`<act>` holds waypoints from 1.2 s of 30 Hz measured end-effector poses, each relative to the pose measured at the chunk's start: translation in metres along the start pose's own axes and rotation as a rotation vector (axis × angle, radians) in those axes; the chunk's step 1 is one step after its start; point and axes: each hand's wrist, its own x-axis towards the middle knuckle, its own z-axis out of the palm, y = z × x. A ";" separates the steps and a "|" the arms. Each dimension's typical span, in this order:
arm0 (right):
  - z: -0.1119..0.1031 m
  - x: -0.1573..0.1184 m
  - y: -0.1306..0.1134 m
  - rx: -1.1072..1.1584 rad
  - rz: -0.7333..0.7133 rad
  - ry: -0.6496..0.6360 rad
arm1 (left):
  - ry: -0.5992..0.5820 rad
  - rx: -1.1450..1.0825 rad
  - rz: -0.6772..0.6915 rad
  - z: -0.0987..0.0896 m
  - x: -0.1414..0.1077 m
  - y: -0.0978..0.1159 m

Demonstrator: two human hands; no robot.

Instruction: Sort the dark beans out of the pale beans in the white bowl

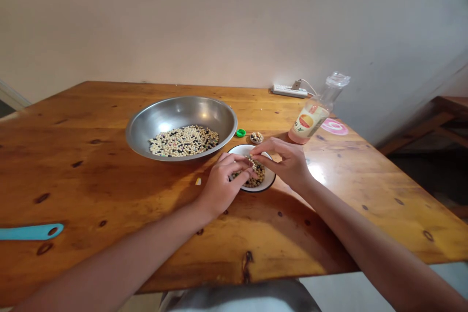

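Observation:
My left hand [223, 184] and my right hand [282, 161] meet above a small white plate [269, 184], their fingertips close together around a few pale beans. The plate holds a mound of mixed pale and dark beans [255, 175], partly hidden by my fingers. To the left, a wide stainless steel bowl [183, 111] holds many mixed beans [183, 140]. Beyond the plate sit a small round dish of beans [256, 137] and a green bottle cap [240, 132].
The plate and bowl stand on a knotted wooden table [91, 185]. A plastic bottle [310, 118] with a pinkish liquid stands at the right, near a pink disc [334, 126]. A power strip [288, 90] lies at the wall. A blue handle [29, 232] lies at the left edge.

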 end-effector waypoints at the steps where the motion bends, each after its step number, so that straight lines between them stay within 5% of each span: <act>1: 0.000 0.000 0.000 -0.003 0.002 0.001 | -0.001 0.000 -0.001 0.000 0.000 0.000; 36: -0.004 0.001 0.003 -0.016 -0.173 -0.062 | -0.034 0.001 -0.029 -0.004 0.000 0.005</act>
